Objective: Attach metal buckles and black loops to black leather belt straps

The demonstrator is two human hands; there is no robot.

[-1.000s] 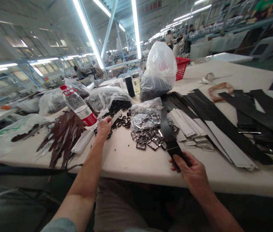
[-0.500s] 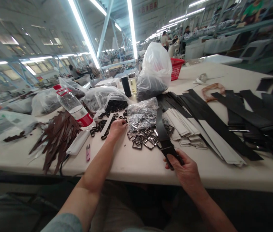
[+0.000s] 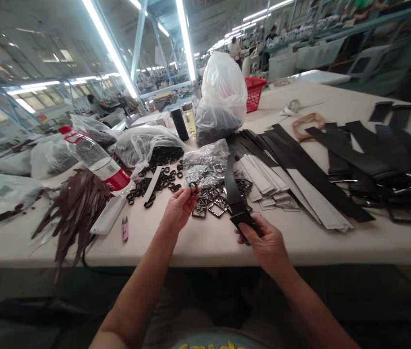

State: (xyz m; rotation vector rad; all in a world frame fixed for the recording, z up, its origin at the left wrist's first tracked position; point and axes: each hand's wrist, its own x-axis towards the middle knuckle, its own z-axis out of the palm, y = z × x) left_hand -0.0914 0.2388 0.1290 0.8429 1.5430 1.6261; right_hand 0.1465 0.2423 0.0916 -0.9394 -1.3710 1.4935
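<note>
My left hand (image 3: 179,208) is raised a little above the table, with a small black loop (image 3: 193,186) pinched between its fingertips. My right hand (image 3: 263,240) grips the near end of a black belt strap (image 3: 232,194) that runs away from me over a heap of metal buckles (image 3: 214,203). Loose black loops (image 3: 161,182) lie scattered just left of my left hand, spilling from a clear bag (image 3: 147,145).
Stacked black and white-backed straps (image 3: 300,179) fan out to the right. Brown leather strips (image 3: 74,208), a plastic water bottle (image 3: 96,160), a pink clipper (image 3: 125,229) and several plastic bags sit left. A big white bag (image 3: 223,97) and red basket (image 3: 254,94) stand behind. People work far off.
My left hand moved right from the pile of black loops toward the buckles and lifted, now pinching one loop. My right hand kept hold of the strap end.
</note>
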